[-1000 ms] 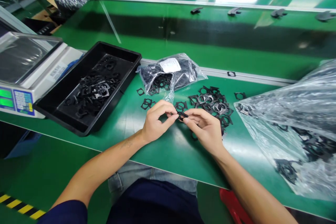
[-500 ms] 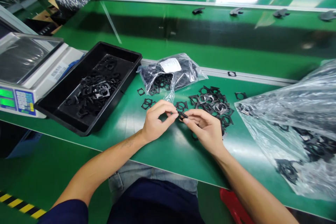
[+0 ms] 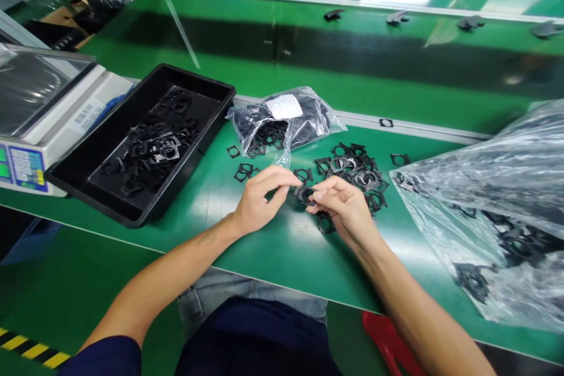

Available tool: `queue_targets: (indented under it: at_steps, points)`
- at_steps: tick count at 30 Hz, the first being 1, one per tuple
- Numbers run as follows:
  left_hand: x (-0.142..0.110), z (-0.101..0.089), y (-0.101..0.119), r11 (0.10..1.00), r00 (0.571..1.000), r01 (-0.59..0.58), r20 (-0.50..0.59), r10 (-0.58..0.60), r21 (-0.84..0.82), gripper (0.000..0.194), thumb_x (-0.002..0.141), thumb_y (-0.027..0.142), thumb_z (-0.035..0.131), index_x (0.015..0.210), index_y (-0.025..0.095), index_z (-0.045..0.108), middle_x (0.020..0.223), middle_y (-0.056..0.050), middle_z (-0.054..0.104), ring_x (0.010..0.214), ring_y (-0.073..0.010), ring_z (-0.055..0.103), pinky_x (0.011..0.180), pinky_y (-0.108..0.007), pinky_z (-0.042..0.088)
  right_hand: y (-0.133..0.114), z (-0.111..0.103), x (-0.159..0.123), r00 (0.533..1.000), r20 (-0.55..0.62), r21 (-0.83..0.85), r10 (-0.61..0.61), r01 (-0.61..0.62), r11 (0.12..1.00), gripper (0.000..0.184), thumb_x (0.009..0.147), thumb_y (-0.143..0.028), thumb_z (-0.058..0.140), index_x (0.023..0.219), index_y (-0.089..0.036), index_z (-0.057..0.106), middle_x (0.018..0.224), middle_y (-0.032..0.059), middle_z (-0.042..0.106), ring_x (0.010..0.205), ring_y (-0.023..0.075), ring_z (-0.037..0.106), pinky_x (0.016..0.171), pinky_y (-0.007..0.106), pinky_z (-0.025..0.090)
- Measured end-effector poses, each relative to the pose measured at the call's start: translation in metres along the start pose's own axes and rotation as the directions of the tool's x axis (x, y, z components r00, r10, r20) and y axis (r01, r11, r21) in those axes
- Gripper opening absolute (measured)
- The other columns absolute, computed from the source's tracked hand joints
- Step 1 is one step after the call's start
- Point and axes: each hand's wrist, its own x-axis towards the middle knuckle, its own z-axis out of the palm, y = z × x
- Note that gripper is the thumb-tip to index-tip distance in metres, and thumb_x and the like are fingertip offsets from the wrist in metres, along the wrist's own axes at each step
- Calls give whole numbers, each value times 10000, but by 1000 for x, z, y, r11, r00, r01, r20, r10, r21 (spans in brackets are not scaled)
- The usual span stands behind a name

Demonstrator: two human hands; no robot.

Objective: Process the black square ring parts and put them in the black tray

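Note:
My right hand [image 3: 346,202] pinches a black square plastic frame with a round hole [image 3: 303,194] between thumb and fingers, above the green table. To its left, my left hand [image 3: 264,197] has thumb and forefinger apart with nothing between them; the forefinger's tip is close to the frame's upper edge, and I cannot tell whether it touches. Behind my right hand lies a loose pile of similar black frames [image 3: 352,167]. Another frame [image 3: 326,223] lies below that hand, partly hidden.
On the left, a black tray [image 3: 211,129] holds many black parts beside a weighing scale [image 3: 57,123]. A labelled clear bag of parts [image 3: 304,120] lies behind my hands. A large plastic bag [image 3: 484,188] covers the right side. A rail [image 3: 423,131] crosses behind.
My left thumb and forefinger have come off the black frame. My right hand keeps it, now turned so its round hole shows. The view has shifted slightly.

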Motion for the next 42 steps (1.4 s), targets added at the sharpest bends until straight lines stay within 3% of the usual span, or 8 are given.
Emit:
queue_targets:
  at_steps: [4,8,11,14,25,32,38,42]
  points:
    - [0,-1,0,980,986,-167,29,165,104,145,902,123,628,970,205,727,1033,-62,708,949,-156,680,830,-307,568,0,0,-1,995,75,-2,67,-67,998,369,640,-427,929,793,-184,698,667,8,732,528,130,683,568,241,585]
    - [0,-2,-1,979,985,-173,4,174,106,142,875,88,657,915,201,733,889,-27,725,832,-135,672,782,-278,550,4,1,-5,987,55,-220,-153,162,962,261,807,-427,812,877,-195,714,761,28,725,672,154,710,667,277,607]
    - [1,-3,-2,990,994,-106,-20,109,88,97,878,128,686,916,195,745,827,-21,719,782,-128,669,738,-257,540,5,1,-8,913,105,-427,-395,400,811,142,860,-328,761,945,-221,720,966,57,722,853,177,709,754,299,607]
    - [1,-3,-1,995,998,-66,-13,67,77,56,892,179,693,912,192,743,791,-16,713,732,-120,654,692,-245,522,5,2,-10,836,204,-536,-510,531,656,57,884,-242,721,939,-232,708,961,51,712,864,183,684,754,311,595]
    - [-2,-1,-1,999,1000,-29,-2,29,-14,134,864,160,711,742,176,659,716,-8,685,684,-122,638,655,-250,493,9,-2,-8,700,300,-604,-648,665,438,98,902,-140,670,866,-229,688,788,21,681,730,175,637,664,328,536]
    - [2,0,2,993,996,91,-12,-92,-80,108,857,244,753,811,175,684,717,7,668,660,-108,603,673,-249,489,8,1,-10,810,170,-555,-562,550,624,41,902,-220,698,863,-225,685,842,36,659,728,165,614,571,279,522]
    - [1,0,3,996,999,42,5,-42,-79,181,874,292,739,753,177,669,691,1,646,663,-119,593,644,-256,472,5,1,-10,822,180,-550,-541,540,637,75,899,-273,710,846,-224,694,828,42,669,758,180,623,619,303,542]
    - [1,2,1,982,993,121,15,-120,-143,189,876,330,736,800,172,664,706,9,644,649,-107,588,648,-249,486,7,2,-11,866,125,-493,-484,477,727,132,884,-344,734,852,-228,679,860,39,649,734,163,623,601,282,552]
